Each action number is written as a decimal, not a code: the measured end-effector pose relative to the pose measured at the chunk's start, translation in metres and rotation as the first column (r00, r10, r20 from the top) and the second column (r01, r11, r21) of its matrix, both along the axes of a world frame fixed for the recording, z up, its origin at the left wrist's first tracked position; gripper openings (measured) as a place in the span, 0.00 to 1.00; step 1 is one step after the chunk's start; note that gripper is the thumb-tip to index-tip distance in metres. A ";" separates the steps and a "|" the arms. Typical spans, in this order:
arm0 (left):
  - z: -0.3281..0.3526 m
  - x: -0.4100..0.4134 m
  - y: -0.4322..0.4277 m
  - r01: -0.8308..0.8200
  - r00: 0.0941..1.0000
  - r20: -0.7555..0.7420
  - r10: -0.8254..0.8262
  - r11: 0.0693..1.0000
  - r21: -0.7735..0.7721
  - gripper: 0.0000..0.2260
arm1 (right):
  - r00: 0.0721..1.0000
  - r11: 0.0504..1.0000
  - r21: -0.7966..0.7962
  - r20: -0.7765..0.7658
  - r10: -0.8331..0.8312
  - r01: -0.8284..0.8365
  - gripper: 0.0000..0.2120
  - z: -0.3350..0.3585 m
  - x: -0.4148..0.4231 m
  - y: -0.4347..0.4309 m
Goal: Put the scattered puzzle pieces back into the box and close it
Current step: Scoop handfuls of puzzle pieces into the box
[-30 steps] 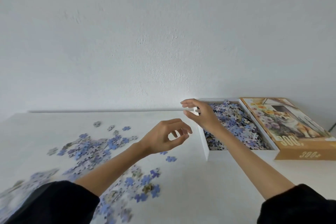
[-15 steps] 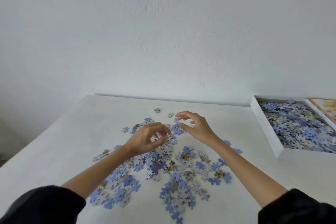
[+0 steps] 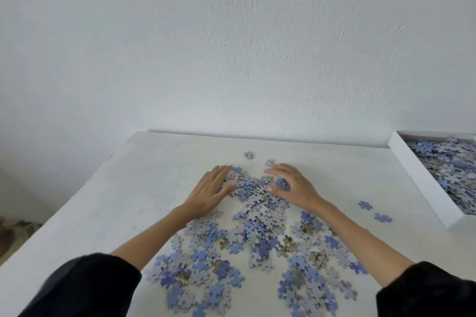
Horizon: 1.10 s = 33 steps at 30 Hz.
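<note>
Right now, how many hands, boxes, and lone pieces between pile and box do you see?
Hands: 2, left hand and right hand
Box: 1
Lone pieces: 2
Total: 5

The white bench (image 3: 116,201) carried loose puzzle pieces (image 3: 260,216) from its middle to the near edge, and an open box (image 3: 428,188) at its right edge.
</note>
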<state>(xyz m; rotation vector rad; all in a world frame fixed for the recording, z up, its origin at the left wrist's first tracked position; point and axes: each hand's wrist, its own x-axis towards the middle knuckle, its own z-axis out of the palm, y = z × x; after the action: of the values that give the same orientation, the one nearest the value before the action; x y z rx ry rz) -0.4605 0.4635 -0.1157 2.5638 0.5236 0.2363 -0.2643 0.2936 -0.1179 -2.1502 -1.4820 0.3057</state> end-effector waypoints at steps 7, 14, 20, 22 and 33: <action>0.009 0.019 0.014 0.091 0.971 0.236 -0.043 0.976 -0.198 0.36 | 0.995 0.944 0.326 -0.097 -0.018 0.049 0.12 0.022 0.002 0.036; 0.014 0.073 0.035 0.119 0.993 0.000 -0.121 0.977 -0.177 0.30 | 0.997 0.991 -0.111 0.001 -0.077 0.077 0.22 0.010 0.019 0.063; 0.008 0.071 0.026 0.229 0.972 -0.030 -0.232 0.970 -0.085 0.29 | 0.999 0.995 -0.101 0.032 0.014 -0.010 0.21 0.004 0.011 0.038; 0.010 0.062 0.019 0.282 0.959 -0.008 -0.283 0.957 -0.061 0.34 | 0.998 0.994 -0.106 0.045 0.035 -0.030 0.21 0.003 0.005 0.028; 0.022 0.017 -0.019 0.331 0.941 -0.018 -0.339 0.928 -0.172 0.29 | 0.979 1.000 -0.025 -0.203 0.006 -0.012 0.20 0.015 -0.032 -0.019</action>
<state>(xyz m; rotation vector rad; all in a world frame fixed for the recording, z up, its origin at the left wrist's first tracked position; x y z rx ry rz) -0.4434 0.4442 -0.0937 2.4480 0.1078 0.0093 -0.2960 0.2746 -0.1032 -2.0642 -1.3791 0.5335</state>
